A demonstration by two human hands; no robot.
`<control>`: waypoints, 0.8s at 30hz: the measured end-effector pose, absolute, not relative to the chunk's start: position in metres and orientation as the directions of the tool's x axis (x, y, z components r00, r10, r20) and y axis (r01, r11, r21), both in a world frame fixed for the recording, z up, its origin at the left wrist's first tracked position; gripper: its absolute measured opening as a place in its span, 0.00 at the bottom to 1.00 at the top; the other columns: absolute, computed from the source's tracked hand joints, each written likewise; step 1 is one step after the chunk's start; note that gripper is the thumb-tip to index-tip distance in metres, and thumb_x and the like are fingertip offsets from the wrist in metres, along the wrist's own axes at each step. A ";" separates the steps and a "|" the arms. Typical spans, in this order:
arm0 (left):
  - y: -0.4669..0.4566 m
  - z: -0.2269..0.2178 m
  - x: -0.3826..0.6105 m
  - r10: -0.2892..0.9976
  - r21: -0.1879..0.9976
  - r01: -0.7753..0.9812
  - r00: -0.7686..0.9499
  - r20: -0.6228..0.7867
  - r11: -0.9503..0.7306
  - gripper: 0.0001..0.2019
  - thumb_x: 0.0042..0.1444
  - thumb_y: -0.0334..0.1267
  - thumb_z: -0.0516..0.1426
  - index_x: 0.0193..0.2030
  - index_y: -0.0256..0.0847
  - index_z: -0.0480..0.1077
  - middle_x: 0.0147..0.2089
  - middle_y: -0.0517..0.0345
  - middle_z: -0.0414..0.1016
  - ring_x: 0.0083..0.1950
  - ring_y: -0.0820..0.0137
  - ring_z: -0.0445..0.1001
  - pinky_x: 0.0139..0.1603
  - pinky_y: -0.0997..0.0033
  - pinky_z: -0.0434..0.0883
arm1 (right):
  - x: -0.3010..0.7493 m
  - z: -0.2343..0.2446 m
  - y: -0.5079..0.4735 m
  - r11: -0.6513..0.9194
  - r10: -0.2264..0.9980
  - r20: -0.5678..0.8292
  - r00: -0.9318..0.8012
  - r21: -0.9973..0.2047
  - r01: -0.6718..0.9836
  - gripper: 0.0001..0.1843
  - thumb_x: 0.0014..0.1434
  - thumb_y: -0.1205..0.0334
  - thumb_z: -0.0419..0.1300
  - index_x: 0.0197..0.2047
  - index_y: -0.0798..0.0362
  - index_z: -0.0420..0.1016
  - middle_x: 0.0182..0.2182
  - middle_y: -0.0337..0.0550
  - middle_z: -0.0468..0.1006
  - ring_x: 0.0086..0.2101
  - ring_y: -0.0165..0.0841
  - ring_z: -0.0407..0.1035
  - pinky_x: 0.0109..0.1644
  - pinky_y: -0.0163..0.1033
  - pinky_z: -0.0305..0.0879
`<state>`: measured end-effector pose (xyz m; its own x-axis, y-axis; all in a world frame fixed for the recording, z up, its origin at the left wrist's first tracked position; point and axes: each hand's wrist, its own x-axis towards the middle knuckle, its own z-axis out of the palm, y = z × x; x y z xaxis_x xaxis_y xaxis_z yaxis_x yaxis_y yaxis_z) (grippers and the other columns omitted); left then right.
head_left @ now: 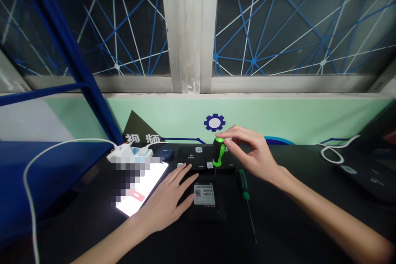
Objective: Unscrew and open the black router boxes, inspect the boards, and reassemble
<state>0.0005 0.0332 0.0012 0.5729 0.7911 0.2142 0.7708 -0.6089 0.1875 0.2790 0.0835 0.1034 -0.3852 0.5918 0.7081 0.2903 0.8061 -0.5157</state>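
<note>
On my feed, a black table (293, 218) runs beneath a netted window (272, 20). My right hand (249, 152) grips a green-and-black screwdriver (219, 152) upright, fingers narrow, at far centre. My left hand (163, 202) lies wide, fingers touching a black labelled device (204, 198), with a second screwdriver (244, 185) to its right.

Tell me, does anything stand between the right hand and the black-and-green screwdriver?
Nothing visible does: the right hand has its fingertips directly on the handle of the black-and-green screwdriver, with no gap or object between them.
</note>
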 end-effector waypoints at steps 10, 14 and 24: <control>0.033 0.001 0.000 0.786 0.178 0.768 0.579 0.216 -0.615 0.26 0.73 0.51 0.48 0.74 0.54 0.50 0.77 0.59 0.44 0.76 0.52 0.46 0.68 0.45 0.62 | 0.276 0.102 0.082 0.762 0.648 0.688 -0.327 -0.581 0.287 0.07 0.66 0.59 0.62 0.46 0.50 0.78 0.42 0.46 0.79 0.32 0.32 0.72 0.31 0.39 0.67; 0.033 0.001 0.000 0.788 0.177 0.770 0.577 0.217 -0.613 0.26 0.73 0.51 0.48 0.74 0.54 0.51 0.77 0.59 0.44 0.76 0.52 0.47 0.68 0.45 0.62 | 0.278 0.102 0.082 0.736 0.677 0.662 -0.322 -0.603 0.308 0.07 0.65 0.58 0.63 0.45 0.50 0.76 0.36 0.43 0.80 0.27 0.30 0.69 0.29 0.38 0.66; 0.033 0.000 0.000 0.783 0.180 0.766 0.578 0.230 -0.618 0.26 0.73 0.50 0.48 0.74 0.54 0.50 0.77 0.59 0.45 0.76 0.52 0.47 0.68 0.45 0.61 | 0.277 0.102 0.083 0.749 0.662 0.677 -0.321 -0.602 0.277 0.08 0.68 0.59 0.59 0.43 0.51 0.79 0.38 0.46 0.79 0.33 0.33 0.70 0.32 0.40 0.65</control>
<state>-0.0003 0.0333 0.0004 0.5778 0.7830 0.2303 0.7656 -0.6178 0.1796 0.2767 0.0825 0.1024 -0.3207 0.6623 0.6771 0.2766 0.7492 -0.6018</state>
